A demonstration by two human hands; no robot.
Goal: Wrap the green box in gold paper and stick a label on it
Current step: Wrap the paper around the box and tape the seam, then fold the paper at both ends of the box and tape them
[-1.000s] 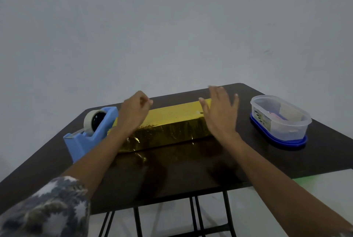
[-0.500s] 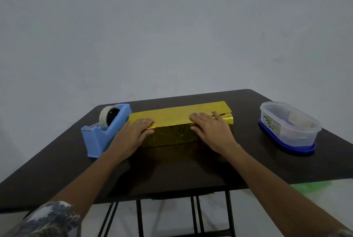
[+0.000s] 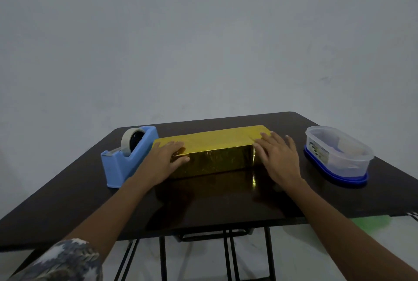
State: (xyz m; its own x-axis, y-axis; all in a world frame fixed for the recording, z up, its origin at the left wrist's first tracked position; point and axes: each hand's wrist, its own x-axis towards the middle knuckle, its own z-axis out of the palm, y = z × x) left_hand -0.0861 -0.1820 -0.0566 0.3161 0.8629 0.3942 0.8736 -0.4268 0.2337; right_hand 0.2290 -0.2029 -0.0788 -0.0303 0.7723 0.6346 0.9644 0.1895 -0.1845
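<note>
Pressing flat, the left hand lay over the 9 o'clock end of the gold-wrapped box, fingers straight on top and thumb on the front face, gripping nothing. The right hand lay spread against the 3 o'clock end, also holding nothing. The box sat mid-way across the table, with a tape dispenser just beside it at 9 o'clock and a plastic tub at 3 o'clock. Half a second earlier both palms rested nearer the middle of the top; they had slid outward, smoothing the paper. Wrapping looked finished; no label showed yet.
</note>
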